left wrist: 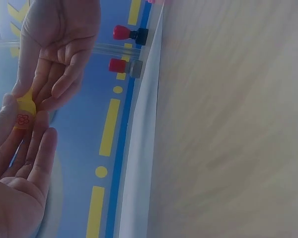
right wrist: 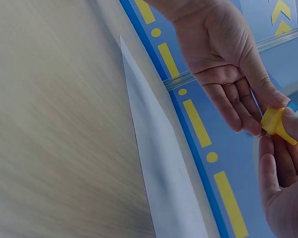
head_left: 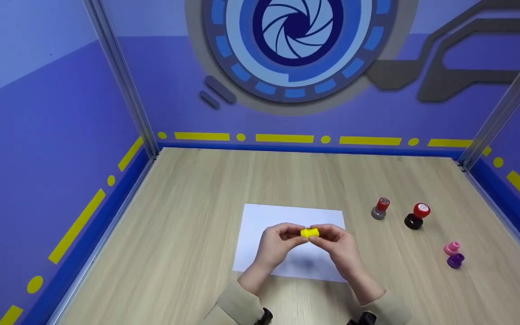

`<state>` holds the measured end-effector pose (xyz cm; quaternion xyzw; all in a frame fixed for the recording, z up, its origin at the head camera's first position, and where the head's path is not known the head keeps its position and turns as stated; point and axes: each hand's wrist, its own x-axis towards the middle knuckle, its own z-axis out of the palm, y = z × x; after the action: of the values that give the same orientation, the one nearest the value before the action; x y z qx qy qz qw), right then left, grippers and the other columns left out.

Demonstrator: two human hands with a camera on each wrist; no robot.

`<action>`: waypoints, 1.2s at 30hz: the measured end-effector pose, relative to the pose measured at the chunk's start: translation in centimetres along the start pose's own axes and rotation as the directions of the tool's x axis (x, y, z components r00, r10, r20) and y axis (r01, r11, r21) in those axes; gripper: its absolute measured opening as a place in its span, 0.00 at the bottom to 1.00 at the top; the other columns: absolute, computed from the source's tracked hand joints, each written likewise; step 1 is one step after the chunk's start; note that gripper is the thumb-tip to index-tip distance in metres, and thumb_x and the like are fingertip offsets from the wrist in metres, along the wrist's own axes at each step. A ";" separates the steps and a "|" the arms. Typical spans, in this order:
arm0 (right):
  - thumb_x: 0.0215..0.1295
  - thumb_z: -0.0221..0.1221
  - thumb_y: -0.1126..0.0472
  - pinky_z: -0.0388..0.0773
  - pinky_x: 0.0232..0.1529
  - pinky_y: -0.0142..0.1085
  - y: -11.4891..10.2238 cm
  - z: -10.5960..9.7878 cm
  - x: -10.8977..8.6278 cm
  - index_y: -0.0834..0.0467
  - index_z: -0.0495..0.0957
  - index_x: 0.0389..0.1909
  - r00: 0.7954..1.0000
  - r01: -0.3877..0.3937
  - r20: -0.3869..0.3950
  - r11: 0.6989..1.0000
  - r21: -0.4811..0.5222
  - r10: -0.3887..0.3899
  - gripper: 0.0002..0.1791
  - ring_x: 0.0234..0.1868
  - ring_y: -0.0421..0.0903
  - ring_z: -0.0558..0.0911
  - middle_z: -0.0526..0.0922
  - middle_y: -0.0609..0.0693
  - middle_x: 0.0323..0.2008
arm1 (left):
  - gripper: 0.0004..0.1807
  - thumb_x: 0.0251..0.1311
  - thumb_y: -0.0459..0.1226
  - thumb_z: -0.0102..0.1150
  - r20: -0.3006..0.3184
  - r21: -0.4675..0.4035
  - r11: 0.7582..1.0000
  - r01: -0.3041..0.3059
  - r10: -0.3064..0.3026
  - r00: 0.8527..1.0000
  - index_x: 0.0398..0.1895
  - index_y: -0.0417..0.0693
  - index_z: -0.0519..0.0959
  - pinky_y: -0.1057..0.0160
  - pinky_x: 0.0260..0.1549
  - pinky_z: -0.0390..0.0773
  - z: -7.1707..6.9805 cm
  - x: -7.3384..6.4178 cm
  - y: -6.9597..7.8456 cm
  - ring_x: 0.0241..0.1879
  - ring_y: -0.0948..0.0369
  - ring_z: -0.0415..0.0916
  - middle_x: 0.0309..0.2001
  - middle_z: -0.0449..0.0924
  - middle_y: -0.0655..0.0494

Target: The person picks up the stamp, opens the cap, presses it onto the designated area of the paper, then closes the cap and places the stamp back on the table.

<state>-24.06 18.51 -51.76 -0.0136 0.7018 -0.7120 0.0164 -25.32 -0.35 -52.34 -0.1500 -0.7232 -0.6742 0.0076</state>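
Over the white paper (head_left: 250,241), a small yellow stamp (head_left: 309,233) is held between both hands. My left hand (head_left: 274,246) pinches one end of it between thumb and fingertips. At the other end, my right hand (head_left: 343,249) grips it the same way. The left wrist view shows a red flower mark on the yellow stamp (left wrist: 25,116), near the left thumb. Its narrow handle part points toward the right hand (left wrist: 59,54). In the right wrist view, the wider end of the yellow stamp (right wrist: 272,120) lies by the left thumb.
To the right of the paper stand a red-and-grey stamp (head_left: 380,208) and a red-and-black stamp (head_left: 417,216). Farther right are a small pink stamp (head_left: 452,248) and a purple stamp (head_left: 456,260). Blue-purple panels (head_left: 160,90) border the wooden table (head_left: 188,216) at the back and sides.
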 end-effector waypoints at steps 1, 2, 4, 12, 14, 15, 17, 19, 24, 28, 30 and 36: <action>0.62 0.69 0.70 0.86 0.51 0.31 0.1 0.0 0.0 0.71 0.81 0.52 1.000 0.000 0.000 1.000 0.002 0.000 0.18 0.45 0.44 0.86 0.89 0.51 0.44 | 0.12 0.57 0.35 0.75 -0.004 0.000 1.000 -0.002 0.002 1.000 0.45 0.43 0.89 0.69 0.45 0.88 0.0 0.0 0.0 0.40 0.65 0.87 0.43 0.90 0.49; 0.62 0.69 0.70 0.86 0.51 0.31 0.1 0.0 0.0 0.71 0.81 0.52 1.000 0.002 0.000 1.000 0.004 -0.002 0.18 0.45 0.44 0.86 0.89 0.51 0.44 | 0.12 0.57 0.34 0.75 -0.008 -0.002 1.000 -0.003 0.003 1.000 0.45 0.43 0.89 0.69 0.45 0.88 0.1 0.0 0.0 0.40 0.65 0.87 0.43 0.90 0.49; 0.63 0.69 0.70 0.86 0.51 0.30 0.2 0.1 0.0 0.72 0.81 0.52 1.000 0.005 -0.004 1.000 0.007 -0.005 0.18 0.45 0.43 0.86 0.89 0.50 0.44 | 0.12 0.57 0.34 0.75 -0.010 -0.008 1.000 0.000 0.000 1.000 0.45 0.42 0.89 0.69 0.45 0.88 0.1 0.0 -0.1 0.40 0.64 0.87 0.43 0.90 0.49; 0.65 0.66 0.71 0.85 0.51 0.29 0.2 -0.5 0.4 0.72 0.80 0.55 0.999 -0.033 -0.033 0.998 0.044 0.034 0.18 0.45 0.41 0.85 0.88 0.45 0.44 | 0.26 0.59 0.35 0.74 0.108 0.073 0.994 0.084 -0.091 0.990 0.61 0.36 0.81 0.63 0.48 0.88 -1.0 0.7 0.3 0.49 0.51 0.88 0.49 0.88 0.41; 0.66 0.65 0.71 0.85 0.51 0.28 0.0 -1.1 0.5 0.71 0.79 0.56 0.996 -0.060 -0.055 0.997 0.056 0.063 0.18 0.45 0.40 0.86 0.88 0.44 0.44 | 0.29 0.60 0.37 0.74 0.118 0.211 0.973 0.095 -0.122 0.986 0.64 0.35 0.78 0.57 0.53 0.87 -1.9 0.8 0.3 0.54 0.48 0.86 0.53 0.87 0.40; 0.67 0.65 0.71 0.85 0.51 0.28 -0.2 -1.6 0.5 0.70 0.79 0.57 0.995 -0.071 -0.071 0.995 0.068 0.076 0.18 0.45 0.40 0.86 0.88 0.44 0.44 | 0.30 0.60 0.37 0.74 0.109 0.296 0.950 0.100 -0.137 0.985 0.64 0.35 0.78 0.54 0.57 0.85 -2.4 0.9 0.3 0.57 0.47 0.84 0.55 0.86 0.39; 0.68 0.64 0.70 0.85 0.50 0.27 -0.6 -2.8 0.4 0.70 0.78 0.59 0.990 -0.085 -0.108 0.994 0.073 0.092 0.20 0.44 0.40 0.86 0.88 0.42 0.43 | 0.32 0.60 0.38 0.74 0.073 0.464 0.878 0.119 -0.171 0.983 0.65 0.34 0.76 0.49 0.65 0.79 -3.5 1.0 0.1 0.63 0.44 0.79 0.60 0.82 0.38; 0.69 0.65 0.69 0.84 0.50 0.26 -1.0 -4.3 0.2 0.71 0.76 0.62 0.984 -0.091 -0.145 0.994 0.061 0.099 0.22 0.44 0.38 0.85 0.88 0.39 0.42 | 0.34 0.59 0.38 0.74 0.039 0.606 0.783 0.141 -0.207 0.978 0.67 0.32 0.75 0.46 0.72 0.71 -4.5 1.0 -0.1 0.69 0.42 0.72 0.66 0.78 0.36; 0.67 0.69 0.57 0.82 0.50 0.22 -1.8 -9.2 -1.2 0.66 0.75 0.65 0.968 -0.144 -0.221 0.984 -0.105 0.118 0.30 0.44 0.33 0.85 0.87 0.28 0.40 | 0.43 0.58 0.40 0.76 0.060 0.771 0.616 0.161 -0.322 0.945 0.72 0.29 0.67 0.45 0.79 0.58 -5.9 0.9 -0.8 0.79 0.40 0.57 0.76 0.63 0.33; 0.64 0.71 0.50 0.82 0.49 0.20 -2.2 -13.0 -2.6 0.60 0.77 0.65 0.947 -0.224 -0.282 0.944 -0.243 0.153 0.32 0.44 0.30 0.84 0.87 0.29 0.44 | 0.50 0.54 0.43 0.79 0.094 0.832 0.532 0.155 -0.412 0.906 0.75 0.31 0.63 0.47 0.81 0.56 -6.1 0.8 -1.0 0.81 0.41 0.50 0.79 0.55 0.34; 0.64 0.71 0.50 0.82 0.47 0.20 -2.3 -14.8 -3.3 0.59 0.77 0.65 0.934 -0.269 -0.318 0.909 -0.318 0.165 0.32 0.44 0.30 0.84 0.88 0.36 0.48 | 0.53 0.52 0.43 0.80 0.103 0.848 0.508 0.155 -0.444 0.890 0.76 0.32 0.62 0.48 0.81 0.54 -6.1 0.7 -1.0 0.82 0.42 0.48 0.81 0.52 0.34; 0.64 0.71 0.57 0.79 0.33 0.18 -2.2 -19.9 -5.1 0.64 0.79 0.60 0.876 -0.374 -0.472 0.751 -0.543 0.095 0.27 0.41 0.40 0.83 0.85 0.63 0.54 | 0.55 0.51 0.43 0.81 0.112 0.844 0.510 0.168 -0.473 0.874 0.77 0.32 0.59 0.47 0.82 0.52 -5.9 0.7 -0.7 0.83 0.42 0.44 0.82 0.48 0.34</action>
<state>-19.82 38.64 -49.84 0.2241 0.8785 -0.4193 -0.0472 -27.23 -5.99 -52.39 -0.1007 -0.9550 -0.2200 -0.1718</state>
